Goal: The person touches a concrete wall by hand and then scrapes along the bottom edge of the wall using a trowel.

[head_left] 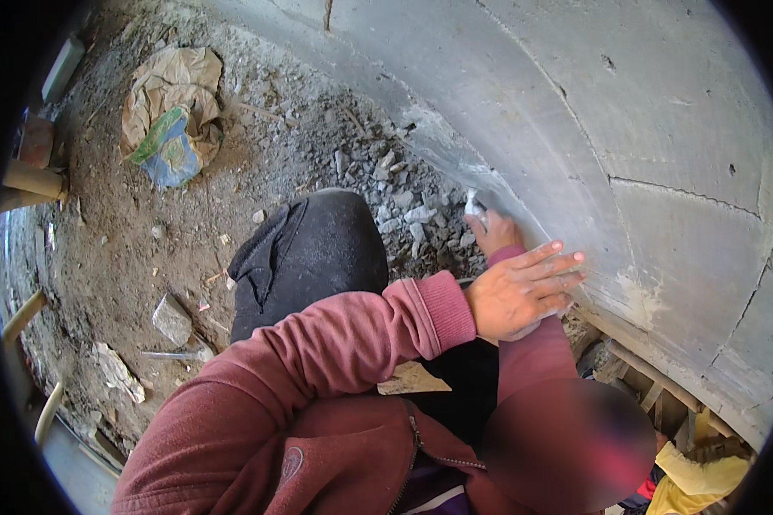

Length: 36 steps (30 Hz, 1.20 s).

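Gripping one whitish object (472, 203), the right hand (496, 232) curls; the left hand (514, 293) extends four fingers (543, 254), palm hidden.

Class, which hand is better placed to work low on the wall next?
Probably the right hand: it grasps a pale object low beside the wall. The left hand is open, over the right sleeve.

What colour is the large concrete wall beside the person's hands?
The concrete wall is grey with thin darker lines, best seen in the head view.
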Motion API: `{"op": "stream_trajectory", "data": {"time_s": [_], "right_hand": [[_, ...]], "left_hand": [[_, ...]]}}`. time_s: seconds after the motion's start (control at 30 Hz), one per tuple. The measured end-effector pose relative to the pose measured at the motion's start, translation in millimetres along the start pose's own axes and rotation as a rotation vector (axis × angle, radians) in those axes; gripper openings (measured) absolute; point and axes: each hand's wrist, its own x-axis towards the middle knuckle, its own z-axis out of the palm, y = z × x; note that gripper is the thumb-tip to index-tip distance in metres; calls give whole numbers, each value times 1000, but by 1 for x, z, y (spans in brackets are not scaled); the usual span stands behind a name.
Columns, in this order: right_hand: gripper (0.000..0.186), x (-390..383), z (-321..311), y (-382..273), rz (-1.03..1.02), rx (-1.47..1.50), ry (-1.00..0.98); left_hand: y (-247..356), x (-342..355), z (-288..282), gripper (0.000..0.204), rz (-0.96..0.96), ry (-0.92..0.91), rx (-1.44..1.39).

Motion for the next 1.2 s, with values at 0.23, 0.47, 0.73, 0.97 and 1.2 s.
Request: {"op": "stream_trajectory", "data": {"time_s": [0.23,0.47,0.73,0.97,1.2], "right_hand": [[44,-3,4,2,-250,216,65],[43,-4,12,12,-240,84,-53],[37,-49,-23,50,-335,81,-53],[44,-122,-93,44,421,740,-314],[52,-143,-81,7,-27,141,62]], "left_hand": [[0,0,-1,34,-29,-9,-33],[-1,1,-3,21,-1,-5,-19],[-8,-21,-1,29,-641,-558,-334],[-4,-35,44,70,-1512,-408,-626],[-1,-34,78,36,-1373,317,-1094]]}}
